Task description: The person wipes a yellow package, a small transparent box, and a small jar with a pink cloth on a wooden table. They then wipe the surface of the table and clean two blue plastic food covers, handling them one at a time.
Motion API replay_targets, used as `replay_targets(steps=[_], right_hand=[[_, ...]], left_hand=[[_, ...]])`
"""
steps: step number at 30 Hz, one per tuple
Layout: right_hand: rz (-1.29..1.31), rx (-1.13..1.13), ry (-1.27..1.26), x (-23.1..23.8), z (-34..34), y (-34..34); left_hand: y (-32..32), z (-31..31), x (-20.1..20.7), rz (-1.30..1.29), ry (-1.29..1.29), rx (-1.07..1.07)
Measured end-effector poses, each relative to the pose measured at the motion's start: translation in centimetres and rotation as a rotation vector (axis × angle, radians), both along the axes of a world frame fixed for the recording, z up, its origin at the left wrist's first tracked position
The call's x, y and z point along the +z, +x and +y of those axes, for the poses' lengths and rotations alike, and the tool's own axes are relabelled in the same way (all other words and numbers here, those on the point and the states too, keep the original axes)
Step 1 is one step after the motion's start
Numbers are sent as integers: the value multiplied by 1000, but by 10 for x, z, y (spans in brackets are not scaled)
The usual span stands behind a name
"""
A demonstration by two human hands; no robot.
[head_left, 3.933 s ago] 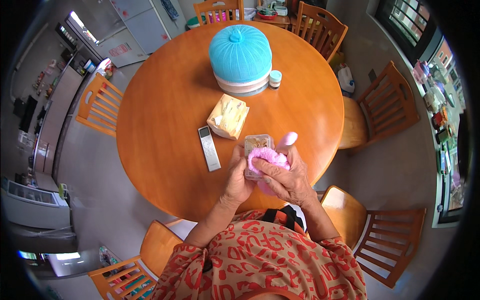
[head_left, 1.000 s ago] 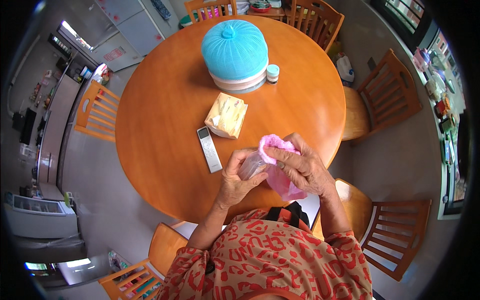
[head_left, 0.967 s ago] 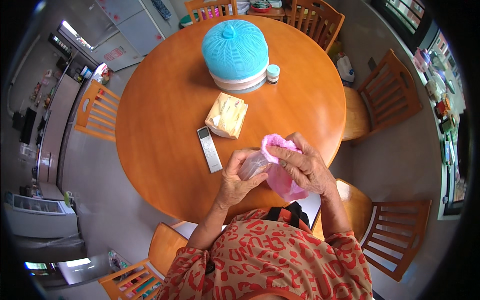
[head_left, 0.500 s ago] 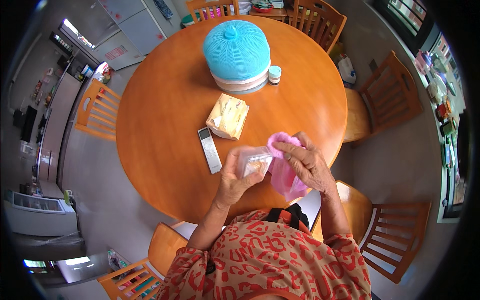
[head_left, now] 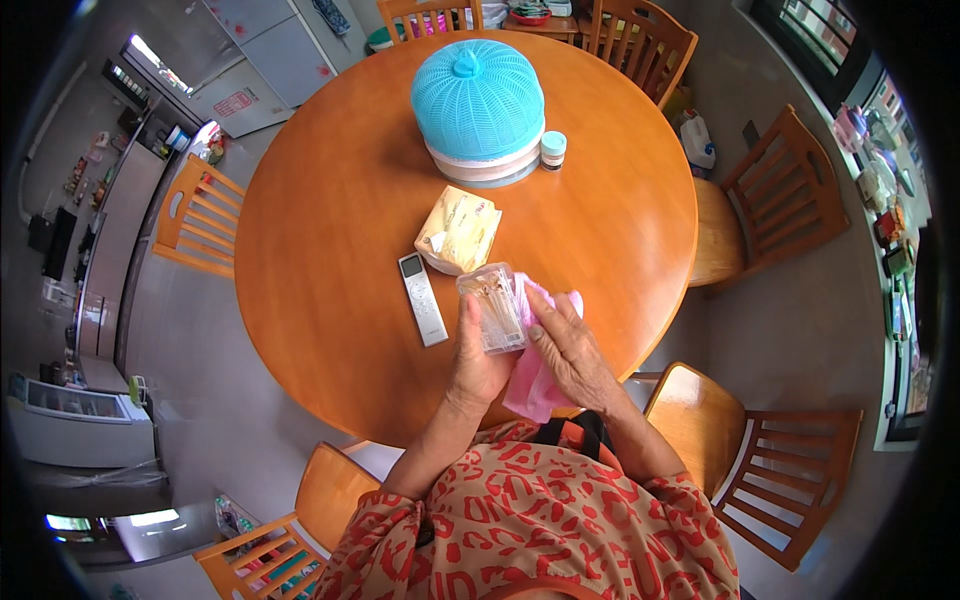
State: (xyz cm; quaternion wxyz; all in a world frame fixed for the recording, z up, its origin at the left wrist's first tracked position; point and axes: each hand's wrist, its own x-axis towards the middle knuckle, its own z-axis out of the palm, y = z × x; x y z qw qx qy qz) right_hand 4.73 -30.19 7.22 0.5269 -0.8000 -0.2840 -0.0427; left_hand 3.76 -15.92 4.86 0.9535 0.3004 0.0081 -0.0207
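Observation:
Fingers of my left hand (head_left: 476, 368) are closed round a small clear plastic box (head_left: 494, 312), tilted above the round wooden table. Thin pale sticks show through its wall; their kind is not plain. With my right hand (head_left: 575, 358) I press a pink cloth (head_left: 535, 388) against the box's right side, and the cloth hangs down below the hand. Just beyond the box lies a yellow packet of tissues (head_left: 459, 230). A pale remote control (head_left: 423, 300) rests to the left of my left hand.
At the table's (head_left: 330, 240) far side a blue mesh food cover (head_left: 478, 100) sits over a pale round base. Beside it stands a small jar (head_left: 553, 150) with a light blue lid. Wooden chairs (head_left: 785, 190) surround the table.
The box has turned so that its broad side faces up. My right hand and the pink cloth have moved left, and the cloth now presses flat on the box's side.

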Motion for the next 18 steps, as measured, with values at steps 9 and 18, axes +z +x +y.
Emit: replay_targets(steps=[9,18], right_hand=[[100,162,0,8,-30,-10],[-139,-69,-409,18,-1,-8]], left_hand=[[9,11,-7,83,18,119],[8,-5,-4,63,96,140]])
